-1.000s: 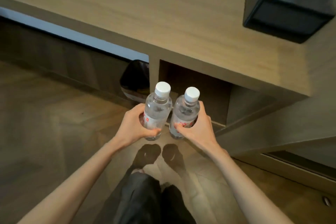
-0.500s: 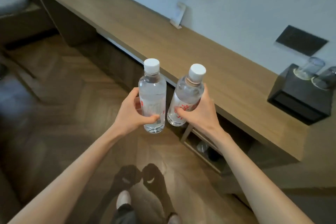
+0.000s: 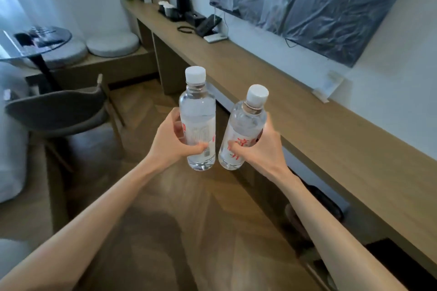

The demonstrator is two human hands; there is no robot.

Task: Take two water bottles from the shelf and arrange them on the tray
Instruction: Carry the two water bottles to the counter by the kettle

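Note:
I hold two clear water bottles with white caps in front of me, above the wooden floor. My left hand (image 3: 169,143) grips the left bottle (image 3: 197,113), which stands upright. My right hand (image 3: 262,149) grips the right bottle (image 3: 246,125), tilted a little to the right, with red characters on its label. The bottles are side by side, a small gap between them. At the far end of the long wooden counter (image 3: 272,92) sits a dark tray (image 3: 173,17) with white cups on it.
A covered TV (image 3: 307,0) hangs on the wall above the counter. A dark chair (image 3: 59,111) stands at left, a round glass table (image 3: 35,40) and cushions behind it. A remote, a cable and small boxes lie on the counter's far part.
My view has swung up and left along the counter. Both bottles have risen from the low shelf opening and stay gripped in my hands.

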